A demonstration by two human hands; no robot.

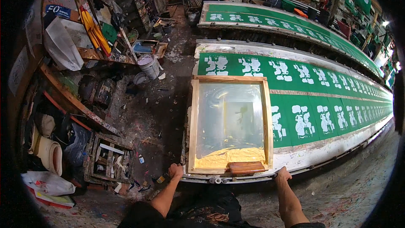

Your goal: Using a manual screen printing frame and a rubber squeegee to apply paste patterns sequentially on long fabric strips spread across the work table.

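A wooden-framed printing screen (270, 122) lies flat on the near end of a long printing table (303, 147). Yellow ink (211, 157) is pooled along its near side, and a squeegee with a brown wooden handle (247, 167) rests at the near right corner. My left hand (176, 170) is closed at the table's near left corner, left of the screen. To the right of the squeegee, my right hand (283, 173) has its fingers curled over the table's front edge. Green fabric (291, 105) with rows of white printed shapes runs along the table beyond the screen.
A second printing table (270, 10) with green printed fabric stands behind. On the left are a paint bucket (148, 65), a slatted wooden crate (110, 160), fabric rolls (49, 154) and a cluttered bench (84, 53). Scraps litter the stained floor (158, 114).
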